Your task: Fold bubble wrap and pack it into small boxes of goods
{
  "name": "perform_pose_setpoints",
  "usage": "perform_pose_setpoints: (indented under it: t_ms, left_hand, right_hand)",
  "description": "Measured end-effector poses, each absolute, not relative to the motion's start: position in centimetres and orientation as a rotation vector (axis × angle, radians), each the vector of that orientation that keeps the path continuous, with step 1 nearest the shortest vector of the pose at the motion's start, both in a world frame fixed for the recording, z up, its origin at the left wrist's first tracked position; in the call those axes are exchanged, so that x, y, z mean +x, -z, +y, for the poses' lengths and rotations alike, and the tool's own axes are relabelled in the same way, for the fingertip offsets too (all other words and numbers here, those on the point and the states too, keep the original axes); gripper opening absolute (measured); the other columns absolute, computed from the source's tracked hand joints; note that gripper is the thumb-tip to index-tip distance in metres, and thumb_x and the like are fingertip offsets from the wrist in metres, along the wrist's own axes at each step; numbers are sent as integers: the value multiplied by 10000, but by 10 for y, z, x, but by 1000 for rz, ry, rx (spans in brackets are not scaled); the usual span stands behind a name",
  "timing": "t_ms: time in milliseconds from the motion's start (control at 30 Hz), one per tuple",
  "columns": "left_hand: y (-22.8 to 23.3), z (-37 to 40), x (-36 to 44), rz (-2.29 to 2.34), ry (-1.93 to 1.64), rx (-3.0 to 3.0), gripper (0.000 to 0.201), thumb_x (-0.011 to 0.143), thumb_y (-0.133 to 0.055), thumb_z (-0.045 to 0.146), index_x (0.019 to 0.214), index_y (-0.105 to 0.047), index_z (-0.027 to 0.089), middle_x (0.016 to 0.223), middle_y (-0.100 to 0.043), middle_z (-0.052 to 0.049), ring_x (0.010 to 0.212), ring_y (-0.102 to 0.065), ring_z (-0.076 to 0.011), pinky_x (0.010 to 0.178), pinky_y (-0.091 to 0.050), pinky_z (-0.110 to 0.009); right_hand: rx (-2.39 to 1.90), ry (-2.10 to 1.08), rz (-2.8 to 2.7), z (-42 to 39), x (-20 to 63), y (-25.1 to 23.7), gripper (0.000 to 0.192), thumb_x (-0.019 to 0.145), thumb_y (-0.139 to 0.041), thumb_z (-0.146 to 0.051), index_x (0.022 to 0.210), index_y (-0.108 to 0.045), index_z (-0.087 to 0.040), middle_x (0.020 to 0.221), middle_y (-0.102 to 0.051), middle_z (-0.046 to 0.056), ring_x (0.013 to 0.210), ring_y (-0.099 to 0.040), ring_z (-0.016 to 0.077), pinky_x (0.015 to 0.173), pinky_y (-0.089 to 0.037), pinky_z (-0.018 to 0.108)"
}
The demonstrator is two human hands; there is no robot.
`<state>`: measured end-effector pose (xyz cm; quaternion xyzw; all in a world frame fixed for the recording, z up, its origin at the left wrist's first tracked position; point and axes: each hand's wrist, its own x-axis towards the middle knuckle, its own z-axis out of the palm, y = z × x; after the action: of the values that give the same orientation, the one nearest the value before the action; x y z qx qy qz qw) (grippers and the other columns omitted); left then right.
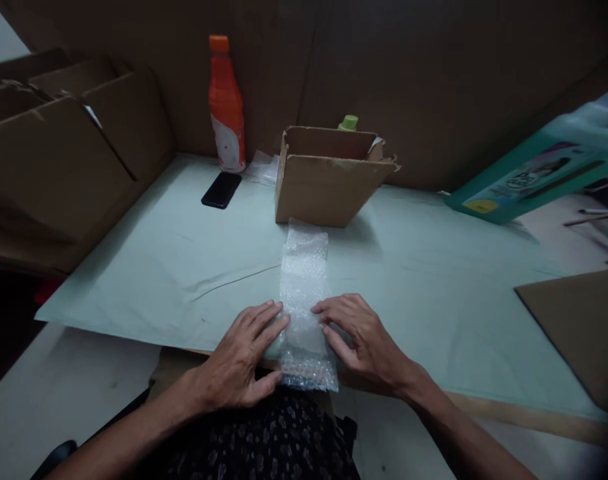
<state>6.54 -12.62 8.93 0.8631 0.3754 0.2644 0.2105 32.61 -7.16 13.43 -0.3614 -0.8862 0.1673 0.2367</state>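
A strip of clear bubble wrap (304, 273) lies lengthwise on the pale green table cover (174, 267), running from an open cardboard box (329, 183) toward me and hanging over the near edge. My left hand (241, 357) rests flat against the strip's left side, fingers on its edge and thumb near the overhanging end. My right hand (359, 337) presses the right side with its fingertips. Something seems to be wrapped under the near part, but I cannot tell what.
An orange bottle (227, 107) and a black phone (221, 190) stand at the back left. A green cap (349, 122) shows behind the box. Folded cartons (59, 147) fill the left, a teal package (529, 177) the right, a brown board (579, 327) the right front.
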Motion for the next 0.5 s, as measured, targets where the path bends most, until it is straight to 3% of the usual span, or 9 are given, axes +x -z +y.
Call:
perform_pose_setpoints:
  t_ms: [133,233,400,500]
  left_hand:
    - [-90,-125,68,994,-729,2371,943,828,-637,249,1597,-93,217,1613,-319,-179,1500,-283,-346,1183,-324,-589]
    - [-90,-124,66,941,-626,2408,958,828,-652,290,1603,-93,229,1626,-308,-171,1516,-254,-354,1195,-292,-608]
    - [-86,-127,65,830,-451,2535,982,801,-706,307,1599,-141,229,1620,-338,-164,1529,-237,-350,1213,-229,-633]
    - [-80,-128,69,798,-392,2594,931,780,-701,228,1577,-222,205,1584,-406,-167,1512,-279,-352,1215,-208,-635]
  right_hand:
    - [-1031,-509,-2472,-79,328,-134,168,877,-523,-133,932,-667,-198,1015,-754,75,962,-694,236,883,-498,449]
    - [-1012,-598,-2549,-86,340,-131,235,880,-591,-215,1098,-679,-214,1121,-743,81,1052,-673,256,938,-493,480]
    - [-1010,-524,-2703,-118,362,-130,709,801,-743,-354,1455,-496,-235,1466,-554,138,1324,-526,312,1035,-468,493]
    - [-1018,-403,-2806,-135,358,-118,784,745,-720,-187,1486,-464,-201,1550,-457,161,1400,-448,341,1064,-449,523]
